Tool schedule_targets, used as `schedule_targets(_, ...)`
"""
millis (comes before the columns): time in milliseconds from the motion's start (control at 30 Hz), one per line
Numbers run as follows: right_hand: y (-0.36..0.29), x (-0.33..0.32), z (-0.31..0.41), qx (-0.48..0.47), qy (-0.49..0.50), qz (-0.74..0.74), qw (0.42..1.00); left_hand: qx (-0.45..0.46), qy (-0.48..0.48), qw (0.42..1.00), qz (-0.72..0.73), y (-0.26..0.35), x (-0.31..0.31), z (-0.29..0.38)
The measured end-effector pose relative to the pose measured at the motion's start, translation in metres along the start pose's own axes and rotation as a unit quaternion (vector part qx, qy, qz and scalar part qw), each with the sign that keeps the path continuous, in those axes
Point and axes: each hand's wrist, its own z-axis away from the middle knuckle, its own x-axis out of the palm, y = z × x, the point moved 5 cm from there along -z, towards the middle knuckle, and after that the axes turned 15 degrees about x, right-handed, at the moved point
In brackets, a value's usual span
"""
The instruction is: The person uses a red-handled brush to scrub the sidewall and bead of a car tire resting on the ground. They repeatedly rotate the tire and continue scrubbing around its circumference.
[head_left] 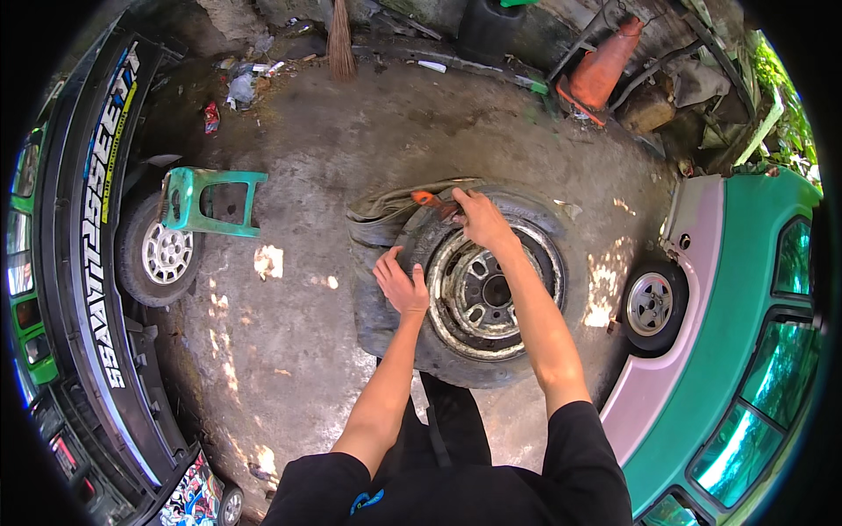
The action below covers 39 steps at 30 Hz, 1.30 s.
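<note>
A car wheel with a worn tire (447,348) and a rusty, paint-flaked steel rim (454,329) lies on its side before me. My right hand (481,217) is closed around an orange-handled tool (427,198), perhaps a brush, above the tire's upper sidewall; its working end is partly hidden by the fingers. At the tire's left edge is my left hand (401,283), fingers spread, holding nothing; whether it touches the rubber I cannot tell. Folded dark material, like rubber or cloth (378,214), lies beneath and to the left of the tire.
A green plastic stool (253,204) lies at the left, beside a vehicle's wheel (161,253) and a dark vehicle panel with lettering. At the right is a green and pink vehicle (743,263). A broom (341,49), litter (242,89) and an orange traffic cone (602,66) are along the back.
</note>
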Motion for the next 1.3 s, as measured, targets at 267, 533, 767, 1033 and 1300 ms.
schedule_targets(267, -0.022, 0.011, 0.01, 0.15, 0.118, -0.012, 0.982, -0.148, 0.045, 0.924, 0.349, -0.022, -0.021, 0.003)
schedule_targets(533, -0.039, 0.039, 0.009, 0.217, 0.278, -0.039, 0.935, -0.197, -0.036, 0.897, 0.394, -0.033, -0.053, 0.005)
schedule_targets(767, -0.037, 0.034, -0.003, 0.209, 0.182, -0.092, 0.956, -0.23, -0.081, 0.875, 0.417, -0.048, -0.057, 0.006)
schedule_targets(1033, -0.043, 0.032, 0.013, 0.208, 0.244, -0.086, 0.943, -0.235, -0.13, 0.867, 0.419, -0.057, -0.06, -0.006)
schedule_targets(1300, -0.039, 0.022, 0.014, 0.252, 0.305, -0.216, 0.893, -0.231, -0.158, 0.877, 0.389, -0.062, -0.056, -0.012)
